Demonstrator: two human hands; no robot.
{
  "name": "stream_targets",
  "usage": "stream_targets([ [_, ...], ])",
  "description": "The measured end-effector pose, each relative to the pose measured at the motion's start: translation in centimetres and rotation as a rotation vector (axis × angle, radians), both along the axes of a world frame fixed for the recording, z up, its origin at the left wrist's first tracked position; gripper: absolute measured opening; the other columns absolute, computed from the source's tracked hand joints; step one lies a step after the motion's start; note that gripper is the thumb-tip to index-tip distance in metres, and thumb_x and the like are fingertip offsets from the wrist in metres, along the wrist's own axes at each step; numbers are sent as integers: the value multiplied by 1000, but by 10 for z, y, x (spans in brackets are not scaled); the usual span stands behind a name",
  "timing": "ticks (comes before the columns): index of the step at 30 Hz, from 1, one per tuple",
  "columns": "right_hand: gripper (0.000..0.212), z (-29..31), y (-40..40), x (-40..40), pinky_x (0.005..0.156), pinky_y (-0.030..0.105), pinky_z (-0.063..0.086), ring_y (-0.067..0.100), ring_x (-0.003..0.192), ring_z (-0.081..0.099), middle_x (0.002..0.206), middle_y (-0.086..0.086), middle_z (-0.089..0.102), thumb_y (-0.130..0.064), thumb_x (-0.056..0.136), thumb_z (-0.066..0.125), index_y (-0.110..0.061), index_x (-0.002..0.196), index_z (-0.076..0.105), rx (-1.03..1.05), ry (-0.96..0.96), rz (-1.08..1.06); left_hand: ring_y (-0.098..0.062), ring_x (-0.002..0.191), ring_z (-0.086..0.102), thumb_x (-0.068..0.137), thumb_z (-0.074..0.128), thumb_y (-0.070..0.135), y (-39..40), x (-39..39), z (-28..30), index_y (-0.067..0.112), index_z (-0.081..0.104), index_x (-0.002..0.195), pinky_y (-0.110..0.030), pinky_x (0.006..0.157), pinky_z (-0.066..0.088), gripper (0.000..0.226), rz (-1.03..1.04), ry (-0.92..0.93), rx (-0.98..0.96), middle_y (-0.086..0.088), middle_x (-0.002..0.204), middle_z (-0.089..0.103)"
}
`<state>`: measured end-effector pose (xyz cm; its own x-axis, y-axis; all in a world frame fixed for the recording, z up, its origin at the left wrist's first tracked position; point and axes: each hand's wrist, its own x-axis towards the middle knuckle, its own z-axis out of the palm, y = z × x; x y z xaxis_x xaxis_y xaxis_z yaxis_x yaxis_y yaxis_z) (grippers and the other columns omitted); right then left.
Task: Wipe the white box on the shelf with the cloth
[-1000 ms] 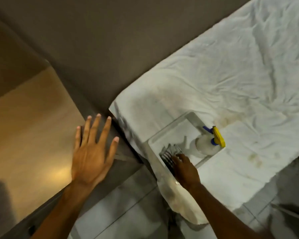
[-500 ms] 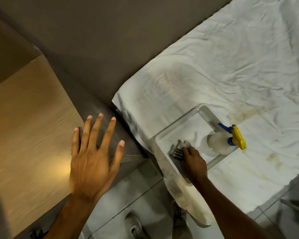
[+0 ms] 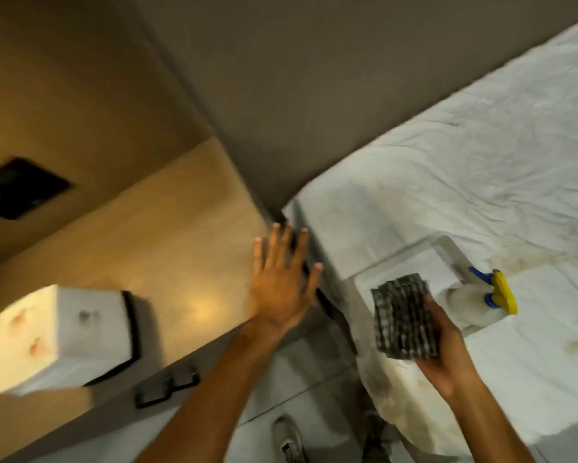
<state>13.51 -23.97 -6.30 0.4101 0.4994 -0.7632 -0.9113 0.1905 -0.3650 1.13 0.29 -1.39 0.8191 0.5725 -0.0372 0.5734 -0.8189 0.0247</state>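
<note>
Cloth (image 3: 402,319) pinched in right hand (image 3: 447,359) at 3 o'clock; left hand (image 3: 280,289) spread, empty; white box (image 3: 64,339) at 9 o'clock, unwiped

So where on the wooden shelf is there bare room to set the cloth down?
Bare wood lies between the white box and the open left hand. The shelf behind the box looks free too. The right hand holds the cloth.

Wide bare stretch of shelf (image 3: 167,248) btwn white box (image 3: 60,335) and open left hand (image 3: 280,285), nothing in the way there. Box sits at shelf's front edge, dark item tight vs its right side. Spray bottle (image 3: 471,305) crowds tray (image 3: 411,262) right of the cloth (image 3: 402,317).
</note>
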Motion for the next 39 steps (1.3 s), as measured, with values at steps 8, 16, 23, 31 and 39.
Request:
stream_targets([
  [8,49,158,75,-73,100,54,52,32,110,70,119,8,74,-15,84,70,-16,132,63,-94,-607,411,-18,164,-2,109,34,48,-24,-73,129,19,11,167,-50,134,4,69,207,-406,-47,-3,177,11],
  [16,37,257,196,-177,82,39,61,7,91,64,111,-1,67,-16,98,58,-20,135,57,-64,-1327,772,-23,164,5,101,15,72,31,-274,157,19,13,167,-52,134,9,85,782,-574,89,-3,177,13],
  [23,58,256,309,-281,86,41,62,20,107,68,126,3,67,-4,94,56,-28,146,46,44,-1760,889,-25,164,7,90,2,88,65,-334,114,16,8,167,-45,131,-6,106,698,-409,-110,-5,177,7],
  [31,62,217,329,-307,125,42,21,15,152,18,166,1,24,-37,101,48,-24,156,23,90,-2002,1250,-20,162,8,97,-6,71,90,-337,108,19,7,163,-45,133,4,85,658,-483,-147,-3,172,7],
  [39,63,198,323,-302,127,41,16,11,153,-9,167,-7,0,-53,100,13,-29,157,3,7,-2227,1317,-28,160,25,100,7,75,93,-333,93,9,23,164,-51,130,16,93,644,-550,-191,-12,172,25],
])
